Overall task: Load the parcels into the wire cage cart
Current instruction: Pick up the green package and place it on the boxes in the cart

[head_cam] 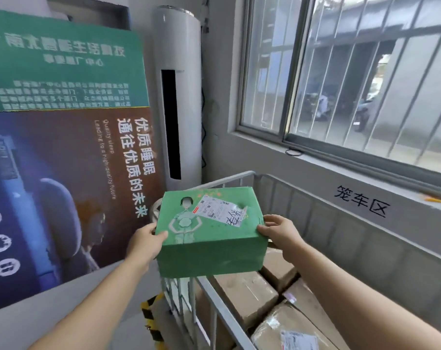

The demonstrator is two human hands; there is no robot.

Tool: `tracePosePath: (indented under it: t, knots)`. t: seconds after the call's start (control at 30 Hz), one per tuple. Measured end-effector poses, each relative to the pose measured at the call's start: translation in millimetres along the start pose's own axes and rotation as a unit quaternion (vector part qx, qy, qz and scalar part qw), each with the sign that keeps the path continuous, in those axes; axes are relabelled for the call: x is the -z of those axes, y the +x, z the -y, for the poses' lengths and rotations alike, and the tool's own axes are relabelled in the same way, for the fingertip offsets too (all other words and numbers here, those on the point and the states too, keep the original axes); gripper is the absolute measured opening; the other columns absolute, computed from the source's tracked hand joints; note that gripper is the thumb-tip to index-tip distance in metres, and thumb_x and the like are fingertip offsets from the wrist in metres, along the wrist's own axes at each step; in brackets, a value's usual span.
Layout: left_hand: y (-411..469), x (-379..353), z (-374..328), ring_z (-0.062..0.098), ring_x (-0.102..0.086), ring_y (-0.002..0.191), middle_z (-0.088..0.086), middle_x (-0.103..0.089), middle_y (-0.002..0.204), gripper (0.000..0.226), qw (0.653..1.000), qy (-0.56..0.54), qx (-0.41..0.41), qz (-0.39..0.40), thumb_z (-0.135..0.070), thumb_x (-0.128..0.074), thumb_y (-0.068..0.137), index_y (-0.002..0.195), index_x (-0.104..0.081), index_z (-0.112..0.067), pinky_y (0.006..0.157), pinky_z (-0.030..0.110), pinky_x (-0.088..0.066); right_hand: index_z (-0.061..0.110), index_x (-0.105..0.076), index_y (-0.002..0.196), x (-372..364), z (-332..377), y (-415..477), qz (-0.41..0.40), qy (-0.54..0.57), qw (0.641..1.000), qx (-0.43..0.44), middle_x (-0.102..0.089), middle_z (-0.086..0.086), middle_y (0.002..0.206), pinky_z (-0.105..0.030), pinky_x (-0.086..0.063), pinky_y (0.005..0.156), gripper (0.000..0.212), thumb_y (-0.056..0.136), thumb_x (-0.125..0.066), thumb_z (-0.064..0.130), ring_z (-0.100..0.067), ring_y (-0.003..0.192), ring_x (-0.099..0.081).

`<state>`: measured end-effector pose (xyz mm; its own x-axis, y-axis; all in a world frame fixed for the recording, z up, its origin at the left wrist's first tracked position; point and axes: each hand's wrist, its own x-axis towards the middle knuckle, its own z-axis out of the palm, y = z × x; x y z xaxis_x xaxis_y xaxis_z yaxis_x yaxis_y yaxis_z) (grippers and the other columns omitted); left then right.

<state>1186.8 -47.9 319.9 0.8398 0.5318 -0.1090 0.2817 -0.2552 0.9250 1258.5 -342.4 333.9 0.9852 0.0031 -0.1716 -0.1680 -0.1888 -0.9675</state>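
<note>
A person holds a green parcel (209,231) in both hands above the near corner of a wire cage cart (229,178). The left hand (146,241) grips the parcel's left side, with the thumb lying over the top edge and the fingers hidden behind the box. The right hand (277,232) clasps the opposite side, its thumb on the top edge and its fingers curled round the right face. Between the two hands, on the parcel's upper face, are a printed figure and a white shipping label (222,210) with handwriting across it. The parcel sits level and clear of everything beneath it. Below the right hand and forearm, brown parcels (244,291) lie packed side by side inside the cart, and a tape-wrapped parcel (285,327) bearing its own label lies nearest the right elbow. Beyond the left hand, a dark poster (70,188) leans against the wall under a green poster (62,61). A tall white air conditioner (179,97) stands in the corner past the parcel. A barred window (353,79) runs above and beyond the right hand, with black lettering (361,204) painted on the wall below its sill.
</note>
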Motion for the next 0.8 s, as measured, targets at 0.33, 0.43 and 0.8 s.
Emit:
tracePosePath:
  t: [0.33,0.43,0.8]
  knots:
    - [83,-158,-56,0.024,-0.058,0.092,0.003,-0.062,0.109,0.036,0.977,0.058,-0.079,0.19,-0.011,-0.06,0.093,0.129,-0.06,-0.009,0.077,0.033,-0.048,0.01,-0.058,0.115,85,-30,32,-0.203,0.047,0.976,-0.062,-0.062,-0.007,0.1,-0.021,-0.055,0.059,0.029,0.089,-0.063,-0.001,-0.017,0.08,-0.063]
    - [87,-216,-63,0.023,-0.06,0.092,0.001,-0.066,0.108,0.032,0.963,0.076,-0.088,0.242,-0.012,-0.061,0.092,0.124,-0.064,-0.016,0.083,0.037,-0.051,0.006,-0.058,0.122,122,-55,38,-0.255,0.038,0.963,-0.079,-0.063,-0.009,0.108,-0.025,-0.051,0.062,0.035,0.088,-0.064,0.0,-0.019,0.084,-0.063]
    - [84,-427,-28,0.024,-0.064,0.097,-0.002,-0.067,0.101,0.044,0.906,0.11,-0.027,0.408,-0.001,-0.054,0.086,0.123,-0.061,-0.022,0.088,0.042,-0.054,0.007,-0.059,0.122,233,-172,70,-0.355,-0.007,0.913,-0.202,-0.063,-0.004,0.113,-0.03,-0.049,0.09,0.041,0.082,-0.064,-0.001,-0.017,0.103,-0.059]
